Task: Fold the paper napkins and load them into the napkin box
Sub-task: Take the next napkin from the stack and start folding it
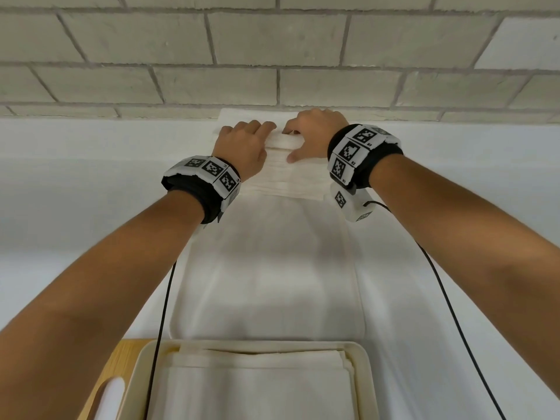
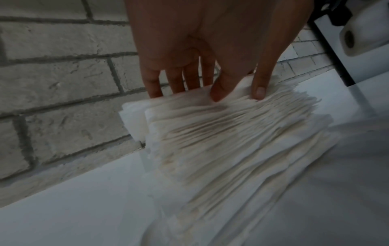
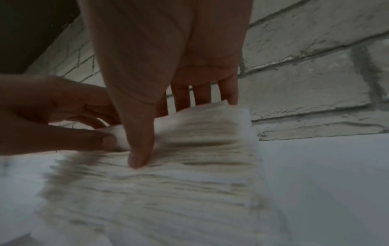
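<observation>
A fanned stack of white paper napkins (image 1: pixel 288 177) lies on the white table by the brick wall. My left hand (image 1: pixel 257 140) and right hand (image 1: pixel 298 144) meet at its far end. Each pinches the topmost napkins, fingers behind and thumb in front. The left wrist view shows the left hand (image 2: pixel 200 89) with its thumb pressed on the lifted napkins (image 2: pixel 210 126). In the right wrist view, the right hand (image 3: pixel 151 124) presses its thumb into the stack (image 3: pixel 189 174). The cream napkin box (image 1: pixel 363 359) sits at the near edge with folded napkins (image 1: pixel 257 383) inside.
A long white sheet (image 1: pixel 266 283) runs along the table between the stack and the box. The brick wall (image 1: pixel 272 71) rises right behind the stack. A wooden board (image 1: pixel 127 353) and a white object (image 1: pixel 109 395) lie at the near left. Black cables (image 1: pixel 165 298) hang from both wrists.
</observation>
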The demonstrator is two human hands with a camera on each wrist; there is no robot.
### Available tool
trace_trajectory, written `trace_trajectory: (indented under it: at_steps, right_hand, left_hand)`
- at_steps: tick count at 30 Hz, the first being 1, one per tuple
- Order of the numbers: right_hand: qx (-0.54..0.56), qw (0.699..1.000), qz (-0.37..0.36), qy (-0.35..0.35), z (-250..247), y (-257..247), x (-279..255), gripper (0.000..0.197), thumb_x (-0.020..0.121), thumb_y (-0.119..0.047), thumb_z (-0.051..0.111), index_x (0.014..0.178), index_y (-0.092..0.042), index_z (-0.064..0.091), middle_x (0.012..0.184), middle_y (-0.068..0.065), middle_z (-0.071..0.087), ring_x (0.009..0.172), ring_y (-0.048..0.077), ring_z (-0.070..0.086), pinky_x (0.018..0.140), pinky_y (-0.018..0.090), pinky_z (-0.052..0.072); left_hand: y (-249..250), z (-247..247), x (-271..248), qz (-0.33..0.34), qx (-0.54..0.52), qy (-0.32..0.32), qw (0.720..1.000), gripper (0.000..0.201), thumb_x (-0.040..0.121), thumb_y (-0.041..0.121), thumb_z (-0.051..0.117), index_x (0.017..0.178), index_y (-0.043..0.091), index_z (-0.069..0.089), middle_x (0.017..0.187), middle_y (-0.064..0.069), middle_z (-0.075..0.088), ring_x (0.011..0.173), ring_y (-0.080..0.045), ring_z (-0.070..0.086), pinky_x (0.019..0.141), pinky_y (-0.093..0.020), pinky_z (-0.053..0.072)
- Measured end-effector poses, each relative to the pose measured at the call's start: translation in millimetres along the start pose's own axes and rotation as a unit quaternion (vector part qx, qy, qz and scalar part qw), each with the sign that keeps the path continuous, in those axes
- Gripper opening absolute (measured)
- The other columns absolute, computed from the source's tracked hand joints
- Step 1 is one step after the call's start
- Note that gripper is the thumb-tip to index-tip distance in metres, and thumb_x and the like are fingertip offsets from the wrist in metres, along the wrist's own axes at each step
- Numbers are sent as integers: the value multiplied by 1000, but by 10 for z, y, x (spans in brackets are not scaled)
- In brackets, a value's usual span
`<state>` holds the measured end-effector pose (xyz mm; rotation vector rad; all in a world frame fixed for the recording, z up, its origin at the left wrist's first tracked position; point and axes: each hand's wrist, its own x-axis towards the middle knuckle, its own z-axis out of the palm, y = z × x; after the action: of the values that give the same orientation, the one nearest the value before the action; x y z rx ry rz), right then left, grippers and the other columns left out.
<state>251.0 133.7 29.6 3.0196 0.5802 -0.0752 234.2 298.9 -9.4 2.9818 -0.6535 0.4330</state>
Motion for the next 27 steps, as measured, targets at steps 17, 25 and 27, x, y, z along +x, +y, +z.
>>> trace_trajectory:
  at_steps: [17, 25, 27]
  right_hand:
    - [-15, 999, -27, 32, 6, 80, -21, 40, 95, -35, 44, 133, -23, 50, 123, 12, 58, 112, 32, 53, 87, 36, 41]
    - [-38, 997, -46, 51, 41, 71, -36, 52, 88, -48, 54, 134, -26, 46, 124, 4, 56, 113, 27, 53, 86, 37, 41]
    - [-49, 996, -48, 65, 35, 70, -12, 42, 91, -32, 52, 132, -22, 48, 122, 6, 57, 110, 29, 54, 81, 35, 41]
  left_hand:
    - [-67, -35, 42, -17, -53, -3, 998, 44, 94, 32, 51, 135, 16, 48, 128, -8, 55, 118, -29, 50, 97, -40, 34]
    - [-61, -33, 70, -68, -116, 33, 990, 31, 93, 24, 51, 122, 18, 60, 118, -5, 61, 109, -28, 55, 95, -42, 40]
    - [-47, -48, 76, -82, -131, 46, 987, 31, 93, 25, 51, 122, 20, 61, 119, -4, 61, 111, -27, 54, 98, -42, 38]
